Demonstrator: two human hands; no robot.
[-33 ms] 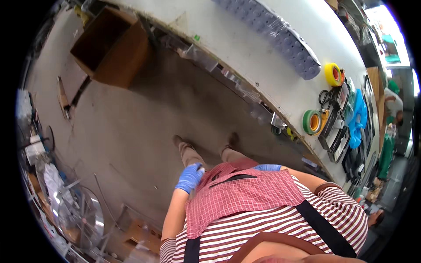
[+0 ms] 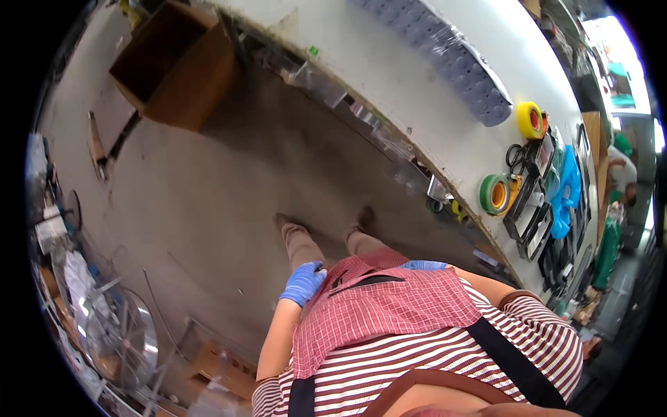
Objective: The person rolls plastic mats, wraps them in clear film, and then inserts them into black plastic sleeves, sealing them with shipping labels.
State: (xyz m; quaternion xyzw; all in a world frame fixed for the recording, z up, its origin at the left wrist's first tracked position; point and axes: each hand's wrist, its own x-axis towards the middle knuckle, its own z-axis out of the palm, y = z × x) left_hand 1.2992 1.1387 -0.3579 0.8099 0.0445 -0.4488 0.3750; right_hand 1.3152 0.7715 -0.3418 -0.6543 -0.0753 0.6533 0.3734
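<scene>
The apron (image 2: 389, 309) is on the person's body, its long axis running down the front from the chest to the thighs, with the lower end pointing toward the feet. It is red with a pale check, creased at the waist; a black slit (image 2: 368, 281) (zip or pocket mouth, hard to say which) lies slantwise across it. Dark straps (image 2: 511, 358) cross a striped shirt (image 2: 396, 361).

The blue-gloved left hand (image 2: 303, 283) is at the apron's left edge, fingers curled; whether its grip has any cloth, I cannot tell. The right hand (image 2: 425, 265), gloved too, is mostly hidden behind the apron, so its grip cannot be read.

Ahead and to the right, the pale, scuffed tabletop (image 2: 396, 83) carries a long purple-grey knobbed mat (image 2: 479, 97), a yellow tape roll (image 2: 530, 120), a green one (image 2: 495, 194) and black scissors (image 2: 515, 157). An open cardboard box (image 2: 191, 90) stands by the grey-brown floor (image 2: 208, 201).
</scene>
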